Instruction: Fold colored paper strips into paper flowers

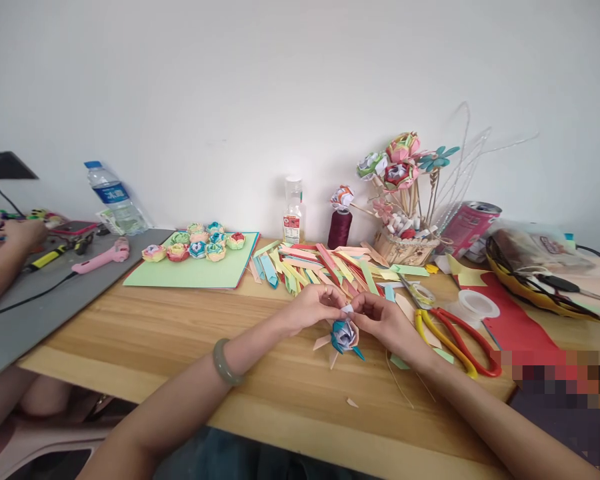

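Just in front of me is a folded paper flower [344,335] with a pale lilac centre, blue outer petals and peach strips sticking out below. My left hand [316,309] pinches its top edge between thumb and fingers. From the other side, my right hand [383,320] is closed on the same edge, fingertips almost meeting the left ones. A small white paper piece [349,309] shows between the fingertips. Behind the hands lies a heap of coloured paper strips [305,263]. Thin strings [397,380] trail on the table by my right forearm.
Several finished paper flowers [197,249] sit on a green sheet [180,275]. Scissors [460,340] with red and yellow handles lie at right. Behind stand a thread spool [339,230], a clear bottle [293,213] and a flower basket [405,248]. Another person's hand [27,237] is far left.
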Available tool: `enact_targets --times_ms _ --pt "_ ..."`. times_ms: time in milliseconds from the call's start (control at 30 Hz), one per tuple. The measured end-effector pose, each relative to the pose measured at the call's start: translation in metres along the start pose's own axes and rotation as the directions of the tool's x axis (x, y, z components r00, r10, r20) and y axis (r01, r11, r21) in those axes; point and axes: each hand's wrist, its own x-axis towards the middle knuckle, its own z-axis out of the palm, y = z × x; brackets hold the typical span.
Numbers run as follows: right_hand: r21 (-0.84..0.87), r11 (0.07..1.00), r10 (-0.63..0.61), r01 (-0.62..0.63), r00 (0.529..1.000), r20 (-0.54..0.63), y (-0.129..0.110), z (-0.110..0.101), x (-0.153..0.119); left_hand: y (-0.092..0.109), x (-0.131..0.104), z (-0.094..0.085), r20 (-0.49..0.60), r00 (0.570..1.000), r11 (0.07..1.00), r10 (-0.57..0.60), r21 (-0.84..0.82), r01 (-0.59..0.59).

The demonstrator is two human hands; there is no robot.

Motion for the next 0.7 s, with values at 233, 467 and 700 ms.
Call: enact_targets --times_ms 233,467,700 --pt "-0.229 0.967 -0.125 0.113 0.992 -0.038 -0.008 0.001 -0.006 0.000 0.001 0.000 -0.048 0.998 0.992 0.051 0.121 -0.045" --pt "-0.408 0.889 -0.234 0.205 0.972 -0.021 -0.012 -0.001 -0.009 -0.001 -0.002 0.004 -0.072 0.981 0.921 0.182 0.361 -0.144" --pt "-0.619 0.726 -0.362 0.301 0.932 0.028 -0.007 -0.004 -0.012 0.003 -0.009 0.010 -0.052 0.943 0.806 0.330 0.536 -0.253"
